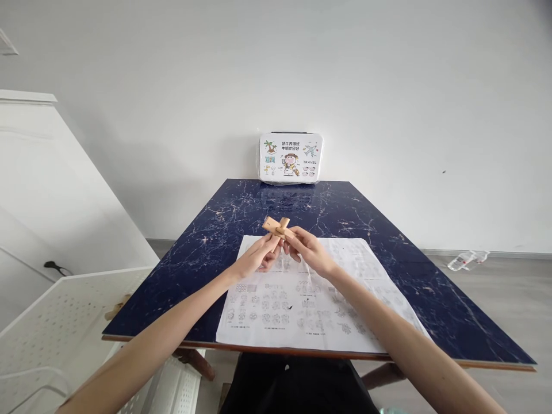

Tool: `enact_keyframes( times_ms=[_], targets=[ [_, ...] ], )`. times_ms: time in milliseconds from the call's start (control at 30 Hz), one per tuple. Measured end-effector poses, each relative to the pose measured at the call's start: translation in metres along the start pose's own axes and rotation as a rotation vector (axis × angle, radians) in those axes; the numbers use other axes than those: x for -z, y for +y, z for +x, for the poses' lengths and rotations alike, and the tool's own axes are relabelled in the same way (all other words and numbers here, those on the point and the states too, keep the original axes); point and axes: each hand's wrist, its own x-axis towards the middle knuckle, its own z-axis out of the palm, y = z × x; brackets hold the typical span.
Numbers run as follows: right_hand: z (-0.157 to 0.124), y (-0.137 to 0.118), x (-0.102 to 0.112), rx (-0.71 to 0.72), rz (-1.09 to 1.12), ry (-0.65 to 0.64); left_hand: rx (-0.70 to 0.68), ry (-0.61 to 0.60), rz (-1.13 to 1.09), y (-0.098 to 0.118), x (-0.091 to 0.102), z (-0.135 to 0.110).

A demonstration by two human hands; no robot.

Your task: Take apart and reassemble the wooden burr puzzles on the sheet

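Note:
Both hands meet over the middle of the table, closed around a small wooden puzzle (272,224) of crossed, light-coloured pieces. My left hand (259,254) grips it from the left and below, its fingers curled under. From the right, my right hand (309,248) holds the other side with thumb and fingers. One flat piece sticks out to the upper left, and a rounded piece crosses it. My fingers hide the lower part. Beneath the hands lies a large printed instruction sheet (263,339) with rows of small diagrams.
The dark blue marbled table (207,230) has a wooden edge. At its back, a white case (276,169) with cartoon prints leans against the wall. A white perforated basket (77,299) stands at the left, near a white cabinet (56,184). Clear plastic bottles (468,260) lie on the floor at right.

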Motion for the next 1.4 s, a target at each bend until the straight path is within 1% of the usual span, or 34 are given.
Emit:
enact_keyframes(
  times_ms=[67, 133, 333, 600, 767, 967, 1200, 1400],
  targets=[
    [0.001, -0.001, 0.000, 0.005, 0.032, 0.034, 0.005, -0.050, -0.087, 0.003, 0.003, 0.001],
    [0.001, -0.002, 0.000, 0.015, 0.058, 0.038, 0.017, -0.082, -0.151, 0.004, 0.007, 0.002],
    [-0.001, -0.003, 0.001, -0.003, 0.085, -0.021, 0.102, -0.149, -0.250, -0.004, 0.018, 0.002],
    [-0.003, -0.006, 0.006, -0.065, 0.074, -0.098, 0.142, -0.196, -0.264, -0.010, 0.027, 0.002],
    [-0.001, -0.004, 0.004, -0.068, 0.028, -0.076, 0.151, -0.210, -0.238, -0.007, 0.030, 0.002],
    [-0.002, -0.003, 0.006, -0.081, 0.020, -0.152, 0.209, -0.325, -0.209, -0.001, 0.028, 0.000],
    [-0.003, -0.006, 0.008, -0.055, 0.073, -0.207, 0.194, -0.372, -0.228, -0.001, 0.026, -0.001],
    [-0.004, -0.002, 0.009, -0.061, 0.047, -0.221, 0.174, -0.419, -0.251, -0.005, 0.030, -0.001]
  ],
)
